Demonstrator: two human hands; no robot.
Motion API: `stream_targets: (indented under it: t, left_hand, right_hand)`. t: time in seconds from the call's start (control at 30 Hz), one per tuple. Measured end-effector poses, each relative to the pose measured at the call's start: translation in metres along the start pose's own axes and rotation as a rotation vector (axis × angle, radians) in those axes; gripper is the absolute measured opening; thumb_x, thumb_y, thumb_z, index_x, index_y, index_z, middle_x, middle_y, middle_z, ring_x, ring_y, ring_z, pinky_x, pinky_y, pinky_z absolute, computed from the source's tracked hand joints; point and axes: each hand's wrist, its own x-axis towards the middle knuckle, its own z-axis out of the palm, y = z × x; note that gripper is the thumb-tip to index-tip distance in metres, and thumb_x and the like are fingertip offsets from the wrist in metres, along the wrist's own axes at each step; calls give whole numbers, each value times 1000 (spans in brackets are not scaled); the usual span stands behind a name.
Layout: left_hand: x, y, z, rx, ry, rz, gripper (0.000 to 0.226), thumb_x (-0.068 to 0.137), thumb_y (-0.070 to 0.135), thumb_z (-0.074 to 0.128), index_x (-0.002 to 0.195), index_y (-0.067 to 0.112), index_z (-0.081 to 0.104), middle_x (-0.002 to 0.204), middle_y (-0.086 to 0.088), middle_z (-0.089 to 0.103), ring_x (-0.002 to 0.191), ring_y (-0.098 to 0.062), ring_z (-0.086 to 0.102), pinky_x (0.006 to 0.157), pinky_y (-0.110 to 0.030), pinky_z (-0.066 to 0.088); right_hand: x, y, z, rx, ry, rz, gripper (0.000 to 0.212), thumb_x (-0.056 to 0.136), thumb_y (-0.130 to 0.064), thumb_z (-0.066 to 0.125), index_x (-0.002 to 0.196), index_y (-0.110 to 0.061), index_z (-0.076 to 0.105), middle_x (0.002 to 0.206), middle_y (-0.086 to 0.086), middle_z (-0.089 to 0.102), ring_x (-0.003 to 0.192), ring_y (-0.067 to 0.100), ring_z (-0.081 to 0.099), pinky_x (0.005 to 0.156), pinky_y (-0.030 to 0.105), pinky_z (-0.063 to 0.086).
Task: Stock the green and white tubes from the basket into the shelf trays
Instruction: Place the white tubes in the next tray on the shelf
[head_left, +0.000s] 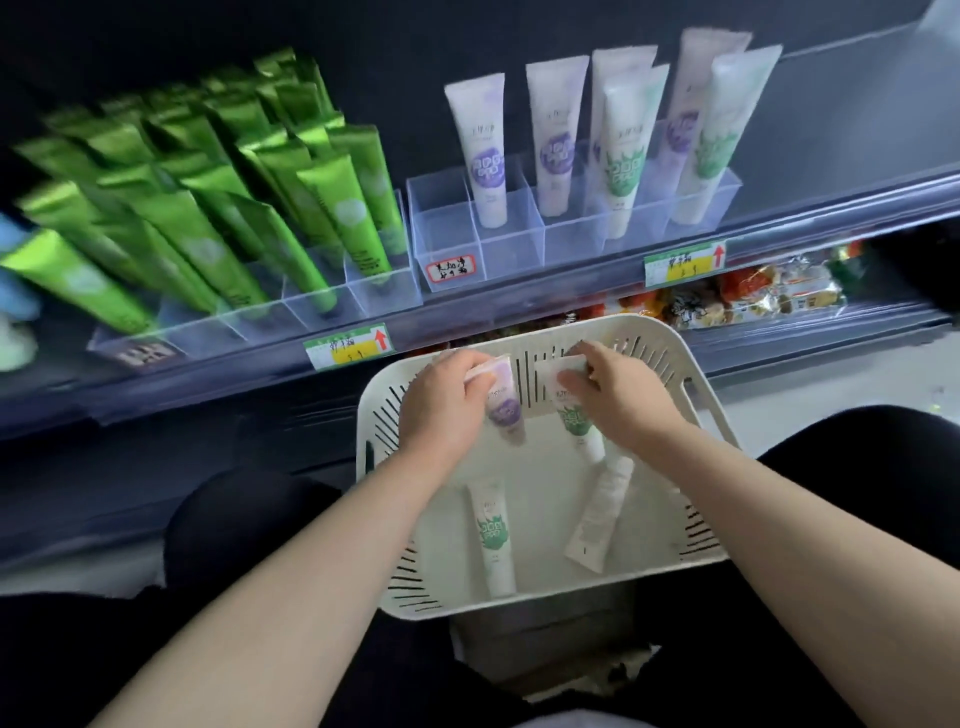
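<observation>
Bare left hand, right hand, forearms; black trousers.

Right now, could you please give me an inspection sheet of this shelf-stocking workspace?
Surface: shelf ledge carries two clear divided trays; the white-tube tray has its leftmost compartment empty.
Job's things: white slotted basket contains a loose green-print tube and a plain-side tube; metallic green tubes crowd the green-tube tray.
Clutter: snack packets on the shelf below.
Grippers: left hand grips a purple-print tube; right hand pinches a second green-print tube.
Cables: nothing seen.
Surroundings: price labels on the ledge; the person's dark-clad knees flank the basket.
</observation>
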Motion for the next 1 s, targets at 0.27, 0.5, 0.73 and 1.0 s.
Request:
stream_targets:
  t: [0.27,0.5,0.73,1.0]
  left_hand:
    - [13,59,-73,-6,238,328,13,90,13,58,98,16,68,100,2,64,90,-21,59,75,-33,45]
    - [73,108,-144,176,350,382,14,92,19,53,100,20,65,103,0,61,92,-23,56,77,-37,46]
    - [132,123,-162,339,336,242,19,89,9,52,99,21,62,104,-3,58,96,-25,55,68,-31,35]
    - [178,116,-150,436,242,137,16,92,12,52,102,19,62,107,-8,61,95,-30,57,67,-32,36]
  right_hand:
    - [-2,-65,-75,43,218,-195,26,94,-32,54,114,-15,54,89,2,63,79,24,55,63,30,35]
    - [22,-108,-121,143,366,-304,16,94,-24,53,107,-14,57,88,0,62,79,21,56,64,33,44]
    - [46,-121,-134,157,403,-301,12,96,-17,49,106,-15,55,101,6,65,87,25,59,65,31,46]
    - [72,-118,-139,128,416,-300,11,98,-18,49,108,-16,52,106,4,65,85,22,59,64,27,43]
